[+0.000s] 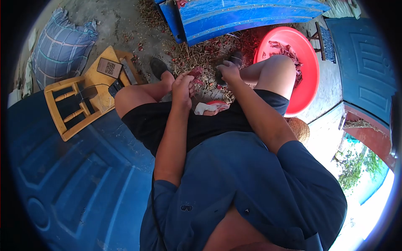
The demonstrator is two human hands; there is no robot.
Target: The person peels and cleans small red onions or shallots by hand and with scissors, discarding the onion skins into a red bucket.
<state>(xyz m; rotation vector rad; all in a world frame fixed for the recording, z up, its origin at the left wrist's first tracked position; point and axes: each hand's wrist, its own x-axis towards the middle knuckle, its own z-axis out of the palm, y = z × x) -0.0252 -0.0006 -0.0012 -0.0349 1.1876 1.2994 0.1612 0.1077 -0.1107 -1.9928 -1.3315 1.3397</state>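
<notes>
My left hand [182, 88] is closed around dark red dried peppers [196, 72], which stick out past the fingertips between my knees. To its right, my right hand [229, 72] is held apart from it, over my shoe, with curled fingers. Whether anything is in those fingers I cannot make out. A pink-red basin [310, 90] stands beside my right leg, with more dried red peppers [298, 69] lying inside. Below my hands, partly hidden by my shorts, is a white and red item [209, 108] whose kind does not show.
Dry stalks and red bits [188, 50] litter the ground around my shoes. Ahead is a blue metal panel [234, 19]. On the left, a wooden chair [98, 81] carries a card with a printed code [109, 67], near a stuffed checked sack [65, 48]. Blue doors flank me.
</notes>
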